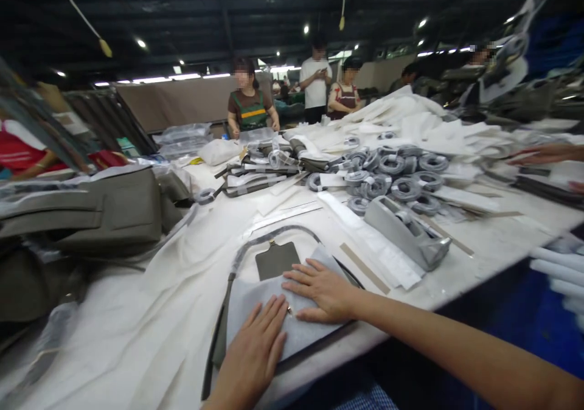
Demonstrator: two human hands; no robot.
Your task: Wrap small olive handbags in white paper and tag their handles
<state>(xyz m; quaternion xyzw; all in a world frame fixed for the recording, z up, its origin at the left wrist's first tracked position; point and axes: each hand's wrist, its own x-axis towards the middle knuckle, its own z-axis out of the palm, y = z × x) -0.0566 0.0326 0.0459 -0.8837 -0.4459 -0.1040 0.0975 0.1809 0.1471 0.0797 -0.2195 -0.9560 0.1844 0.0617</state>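
My left hand (253,352) lies flat with its fingers stretched out on a pale sheet of tissue paper (301,331). Also spread on that sheet, my right hand (319,291) presses from the other side. Beneath the paper is a dark olive handbag (220,337), mostly covered, with only its edges showing. The bag's handle (269,232), partly wrapped in a film-like cover, arches away from me on the table. Inside that arch lies a flat olive tag (277,260). A small shiny metal piece (289,310) shows between my hands.
A grey tape dispenser (401,230) stands to the right, near coiled wrapped straps (392,165) and white sheets (401,118). Olive bags (114,209) are piled at left. Wrapped pieces (260,176) lie farther back. Co-workers stand across the table; another person's hand (547,153) reaches in at right.
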